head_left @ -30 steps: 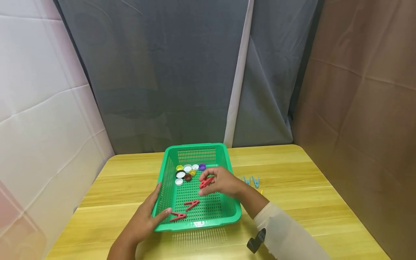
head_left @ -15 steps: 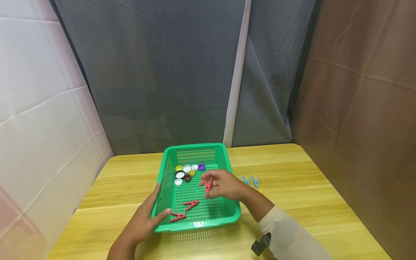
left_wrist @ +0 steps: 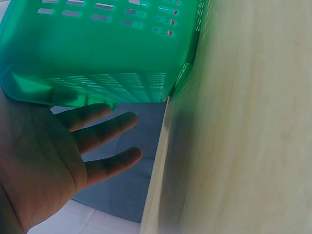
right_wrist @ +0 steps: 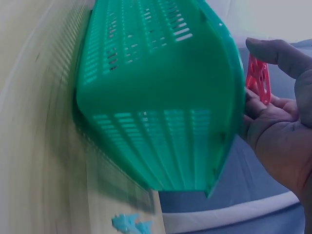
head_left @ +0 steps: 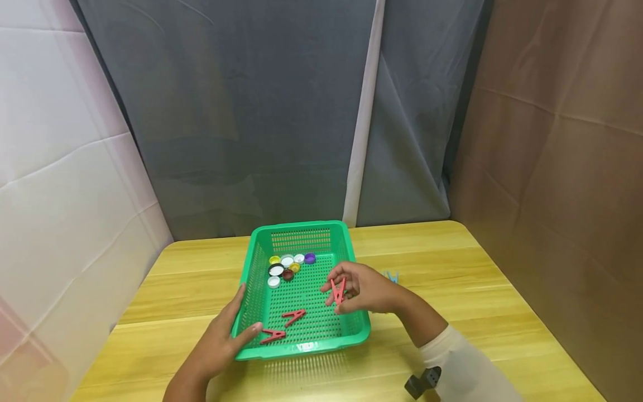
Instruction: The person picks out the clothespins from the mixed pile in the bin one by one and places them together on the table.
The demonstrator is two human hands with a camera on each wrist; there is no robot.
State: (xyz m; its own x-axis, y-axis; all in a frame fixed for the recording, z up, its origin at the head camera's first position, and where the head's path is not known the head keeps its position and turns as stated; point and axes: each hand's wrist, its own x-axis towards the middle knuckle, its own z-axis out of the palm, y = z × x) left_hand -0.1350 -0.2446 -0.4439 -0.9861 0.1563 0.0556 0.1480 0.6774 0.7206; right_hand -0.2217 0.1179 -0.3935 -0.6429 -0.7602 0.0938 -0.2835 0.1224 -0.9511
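In my right hand (head_left: pixel 369 287) I pinch a red clothespin (head_left: pixel 338 291), its two legs pointing up, over the right side of a green plastic basket (head_left: pixel 303 347). The right wrist view shows that clothespin (right_wrist: pixel 258 79) between thumb and fingers beyond the basket rim. My left hand (head_left: pixel 219 340) rests at the basket's near left corner, thumb over the rim. Several of its fingers (left_wrist: pixel 109 165) are straight and spread outside the wall in the left wrist view. Two more red clothespins lie on the basket floor, one (head_left: pixel 293 317) behind the other (head_left: pixel 273 335) near my left thumb.
Several bottle caps, including a purple cap (head_left: pixel 310 258) and a brown cap (head_left: pixel 288 274), lie towards the basket's far left. Right of the basket, a blue clothespin (head_left: pixel 392 277) lies on the wooden table (head_left: pixel 442 268), partly hidden by my right arm. Curtains surround the table.
My right hand has moved right and slightly nearer with the red clothespin, which has turned from lying slanted to legs up. My left hand stays at the basket corner.
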